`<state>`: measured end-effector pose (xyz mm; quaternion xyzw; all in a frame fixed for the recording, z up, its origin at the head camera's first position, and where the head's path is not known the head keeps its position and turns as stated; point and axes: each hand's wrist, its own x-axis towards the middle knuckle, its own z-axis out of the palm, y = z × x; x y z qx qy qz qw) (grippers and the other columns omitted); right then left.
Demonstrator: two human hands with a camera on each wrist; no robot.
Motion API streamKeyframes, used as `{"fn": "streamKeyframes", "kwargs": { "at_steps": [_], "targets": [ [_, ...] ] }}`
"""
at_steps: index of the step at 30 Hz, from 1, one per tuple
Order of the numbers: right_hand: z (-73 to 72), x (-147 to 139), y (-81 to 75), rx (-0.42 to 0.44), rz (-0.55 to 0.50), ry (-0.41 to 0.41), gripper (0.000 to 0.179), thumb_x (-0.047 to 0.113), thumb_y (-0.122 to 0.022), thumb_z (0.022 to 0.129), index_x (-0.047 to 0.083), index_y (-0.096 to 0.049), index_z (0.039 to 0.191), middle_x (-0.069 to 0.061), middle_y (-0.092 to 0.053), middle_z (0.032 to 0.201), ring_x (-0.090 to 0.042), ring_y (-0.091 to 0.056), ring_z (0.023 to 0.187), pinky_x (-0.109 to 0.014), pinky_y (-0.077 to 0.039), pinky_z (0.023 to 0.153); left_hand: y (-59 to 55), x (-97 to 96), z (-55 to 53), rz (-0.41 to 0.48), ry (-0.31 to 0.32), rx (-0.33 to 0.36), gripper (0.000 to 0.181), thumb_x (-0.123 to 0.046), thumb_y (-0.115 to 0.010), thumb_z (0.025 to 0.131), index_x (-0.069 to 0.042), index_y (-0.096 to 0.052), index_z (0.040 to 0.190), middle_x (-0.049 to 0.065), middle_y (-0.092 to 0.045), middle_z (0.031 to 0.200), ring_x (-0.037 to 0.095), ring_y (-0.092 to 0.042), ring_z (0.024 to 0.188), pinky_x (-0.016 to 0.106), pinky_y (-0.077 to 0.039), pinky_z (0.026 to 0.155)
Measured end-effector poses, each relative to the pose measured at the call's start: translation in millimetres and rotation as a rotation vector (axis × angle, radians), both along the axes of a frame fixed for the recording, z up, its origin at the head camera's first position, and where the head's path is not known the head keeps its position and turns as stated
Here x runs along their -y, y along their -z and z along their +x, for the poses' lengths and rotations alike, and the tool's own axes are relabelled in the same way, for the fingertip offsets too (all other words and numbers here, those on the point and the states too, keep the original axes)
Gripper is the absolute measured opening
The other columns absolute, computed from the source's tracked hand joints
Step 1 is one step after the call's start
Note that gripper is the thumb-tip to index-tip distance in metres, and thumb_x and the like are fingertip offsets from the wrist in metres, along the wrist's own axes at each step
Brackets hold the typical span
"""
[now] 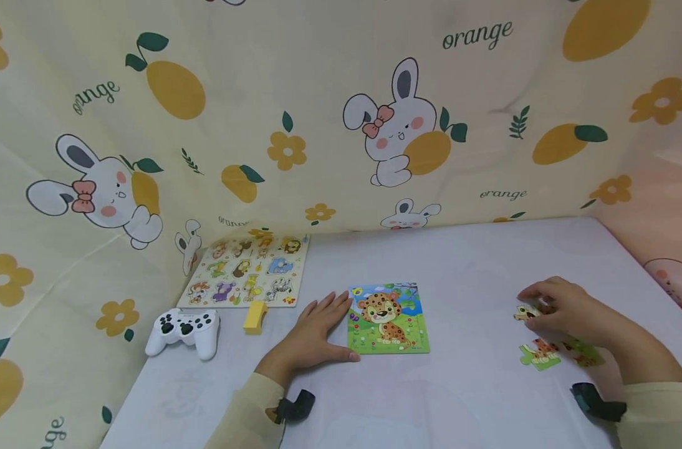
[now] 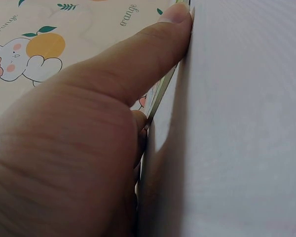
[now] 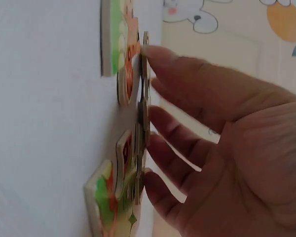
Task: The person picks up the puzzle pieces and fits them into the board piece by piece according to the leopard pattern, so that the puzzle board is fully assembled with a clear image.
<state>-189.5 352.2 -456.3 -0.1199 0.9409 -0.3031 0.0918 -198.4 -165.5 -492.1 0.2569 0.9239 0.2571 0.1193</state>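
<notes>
My left hand (image 1: 313, 333) rests on the white table with fingers spread, fingertips and thumb at the left edge of a square leopard puzzle board (image 1: 397, 330). In the left wrist view the thumb (image 2: 153, 57) lies along the thin board edge. My right hand (image 1: 571, 312) is over several loose puzzle pieces at the right, its fingertips touching a piece with part of a leopard face (image 1: 523, 313). Nearer me lie a spotted orange and green piece (image 1: 543, 354) and another green piece (image 1: 590, 354). In the right wrist view, thumb and fingers spread across the pieces' top (image 3: 145, 89).
A larger animal puzzle board (image 1: 206, 299) lies at the back left. In front of it are a yellow block (image 1: 254, 318) and a white game controller (image 1: 184, 333). A printed cloth (image 1: 330, 62) hangs behind and beside the table (image 1: 464, 399).
</notes>
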Motion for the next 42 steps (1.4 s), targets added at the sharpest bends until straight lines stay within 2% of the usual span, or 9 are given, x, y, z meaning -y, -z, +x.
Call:
{"fn": "streamKeyframes", "kwargs": {
  "at_steps": [3,6,10,13,22,32,35,39,42],
  "targets": [
    [1.3,-5,0.0,0.01,-0.003,0.024,0.042,0.018,-0.087,0.095,-0.005,-0.071,0.127,-0.031,-0.056,0.13,-0.052,-0.059,0.113,-0.064,-0.059,0.092,-0.7,-0.8,-0.3,0.0,0.001,0.001,0.119,-0.078,-0.079,0.082,-0.023,-0.029,0.175,-0.015,-0.014,0.179,0.015,-0.003,0.165,0.05,0.001,0.131],
    [1.1,-4,-0.2,0.013,-0.007,0.031,0.031,0.017,-0.085,0.096,-0.001,-0.074,0.118,-0.026,-0.057,0.125,-0.044,-0.057,0.108,-0.054,-0.06,0.087,-0.1,-0.8,-0.7,-0.007,0.003,-0.003,0.119,-0.079,-0.079,0.083,-0.023,-0.029,0.175,-0.015,-0.013,0.179,0.016,-0.003,0.165,0.051,0.001,0.131],
    [0.5,1,-0.2,0.006,-0.015,0.025,0.02,0.012,-0.084,0.096,0.003,-0.074,0.112,-0.017,-0.058,0.115,-0.034,-0.053,0.101,-0.037,-0.055,0.077,1.5,-0.3,-1.1,-0.014,0.005,-0.007,0.119,-0.078,-0.079,0.083,-0.023,-0.028,0.175,-0.015,-0.013,0.18,0.016,-0.002,0.165,0.051,0.001,0.131],
    [0.2,4,0.0,0.002,-0.028,0.027,0.02,0.009,-0.083,0.096,0.004,-0.071,0.111,-0.012,-0.057,0.109,-0.031,-0.052,0.099,-0.03,-0.051,0.071,2.4,0.0,-1.3,-0.006,0.004,-0.005,0.119,-0.077,-0.08,0.083,-0.023,-0.028,0.175,-0.015,-0.013,0.18,0.016,-0.003,0.165,0.052,0.001,0.131],
    [-2.6,18,-3.8,-0.016,-0.076,0.075,0.027,0.018,-0.085,0.098,0.005,-0.072,0.117,-0.014,-0.059,0.117,-0.035,-0.053,0.104,-0.028,-0.055,0.072,0.6,-0.7,-0.1,-0.002,0.001,-0.001,0.119,-0.078,-0.079,0.082,-0.024,-0.028,0.175,-0.016,-0.013,0.179,0.015,-0.002,0.165,0.05,0.002,0.131],
    [0.9,28,-8.7,-0.088,-0.155,0.127,0.039,0.016,-0.069,0.109,0.004,-0.063,0.146,-0.011,-0.067,0.115,-0.029,-0.056,0.097,-0.027,-0.054,0.065,1.2,-0.4,-0.1,0.003,0.0,-0.003,0.118,-0.077,-0.08,0.083,-0.023,-0.029,0.175,-0.015,-0.014,0.179,0.016,-0.003,0.165,0.05,0.001,0.131],
    [2.8,32,-11.3,-0.114,-0.179,0.138,0.036,0.018,-0.068,0.111,0.003,-0.066,0.143,-0.011,-0.069,0.112,-0.028,-0.057,0.093,-0.028,-0.053,0.063,1.2,-0.4,-0.3,0.004,0.001,-0.002,0.118,-0.076,-0.08,0.083,-0.023,-0.029,0.175,-0.015,-0.014,0.179,0.016,-0.003,0.165,0.051,0.001,0.131],
    [3.7,38,-12.4,-0.128,-0.217,0.157,0.028,0.023,-0.072,0.109,0.003,-0.07,0.129,-0.009,-0.068,0.104,-0.026,-0.055,0.088,-0.029,-0.05,0.06,1.4,-0.4,-0.3,0.004,0.003,-0.005,0.118,-0.076,-0.08,0.083,-0.023,-0.029,0.175,-0.015,-0.014,0.18,0.016,-0.003,0.165,0.051,0.001,0.131],
    [3.6,45,-12.0,-0.133,-0.282,0.156,0.034,0.019,-0.075,0.107,0.0,-0.066,0.133,-0.01,-0.066,0.103,-0.023,-0.057,0.086,-0.027,-0.054,0.063,1.3,-0.3,-0.1,0.005,0.001,-0.004,0.118,-0.076,-0.08,0.083,-0.023,-0.029,0.175,-0.015,-0.014,0.18,0.016,-0.003,0.165,0.051,0.001,0.131]
  ]
}}
